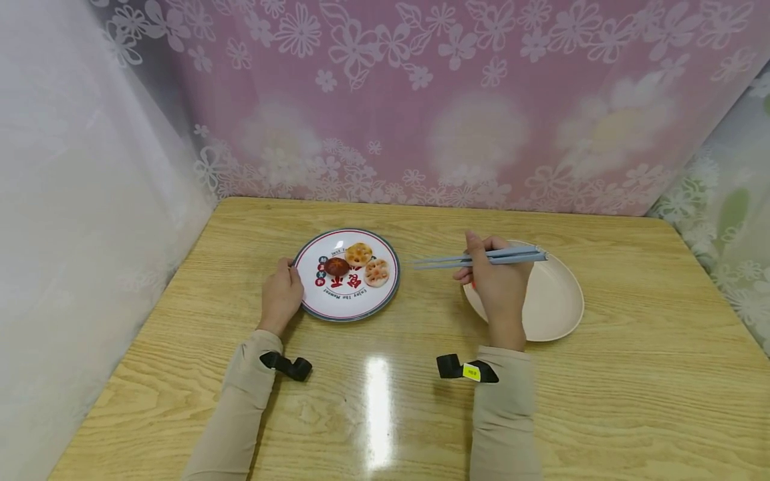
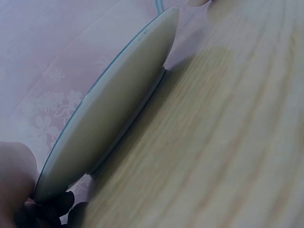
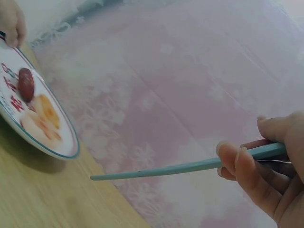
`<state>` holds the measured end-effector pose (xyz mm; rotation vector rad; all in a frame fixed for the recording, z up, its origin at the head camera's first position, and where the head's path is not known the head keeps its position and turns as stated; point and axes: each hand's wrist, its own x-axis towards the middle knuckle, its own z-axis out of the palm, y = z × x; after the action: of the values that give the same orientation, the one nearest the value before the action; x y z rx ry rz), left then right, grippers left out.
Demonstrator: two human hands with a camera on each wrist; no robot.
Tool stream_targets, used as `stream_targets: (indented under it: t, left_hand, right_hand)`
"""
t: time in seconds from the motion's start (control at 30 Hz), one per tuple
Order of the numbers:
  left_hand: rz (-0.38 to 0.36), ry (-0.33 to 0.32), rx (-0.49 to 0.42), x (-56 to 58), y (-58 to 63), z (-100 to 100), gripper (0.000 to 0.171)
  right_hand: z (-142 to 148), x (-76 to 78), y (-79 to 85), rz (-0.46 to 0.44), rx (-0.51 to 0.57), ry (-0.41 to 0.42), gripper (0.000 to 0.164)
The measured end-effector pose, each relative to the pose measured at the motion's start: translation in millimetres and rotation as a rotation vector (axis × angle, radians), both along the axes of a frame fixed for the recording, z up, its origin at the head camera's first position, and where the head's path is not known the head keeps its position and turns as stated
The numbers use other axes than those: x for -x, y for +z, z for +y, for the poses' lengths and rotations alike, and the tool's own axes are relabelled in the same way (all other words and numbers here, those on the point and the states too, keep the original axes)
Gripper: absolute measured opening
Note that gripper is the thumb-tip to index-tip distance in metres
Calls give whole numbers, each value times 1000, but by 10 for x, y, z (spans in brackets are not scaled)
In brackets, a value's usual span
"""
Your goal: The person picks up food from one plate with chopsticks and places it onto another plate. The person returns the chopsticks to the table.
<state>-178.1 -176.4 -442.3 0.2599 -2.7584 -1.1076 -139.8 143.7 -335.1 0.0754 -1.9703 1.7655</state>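
Note:
My left hand (image 1: pixel 281 297) pinches the left rim of a round white plate (image 1: pixel 313 307), thumb on top and fingers below; the plate's foot rests on the table. On this plate lie two lotus root slices (image 1: pixel 377 272) and a brown shiitake mushroom cap (image 1: pixel 336 266). Pale blue chopsticks (image 1: pixel 442 260) are held in my right hand (image 1: pixel 499 287), their tips pointing left, just right of the plate's rim. Nothing sits between the tips. Beneath the right hand is a beige plate (image 1: pixel 556 304); a bit of something red (image 1: pixel 473 285) shows on it, mostly hidden by the hand.
The wooden table (image 1: pixel 631 401) reaches back to a pink floral curtain (image 1: pixel 385 120). A white curtain (image 1: pixel 90 200) hangs along the left side. Black straps (image 1: pixel 285 366) sit on both wrists over the sleeves.

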Motion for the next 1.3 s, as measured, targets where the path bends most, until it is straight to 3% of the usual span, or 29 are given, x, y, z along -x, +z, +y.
stream_targets:
  t: [0.2, 0.47, 0.93, 1.3]
  left_hand:
    - [2, 1, 5, 5, 6, 3, 34]
    - [-5, 6, 1, -13, 10, -14, 35]
    - [-12, -3, -4, -2, -1, 10, 37]
    - [-10, -4, -4, -2, 3, 4, 37]
  right_hand:
    - [395, 40, -148, 38, 97, -151, 40]
    - [754, -57, -229, 39, 178, -255, 38]
    - [866, -129, -208, 26, 218, -281, 36]
    - [991, -194, -246, 24, 331, -290, 31]
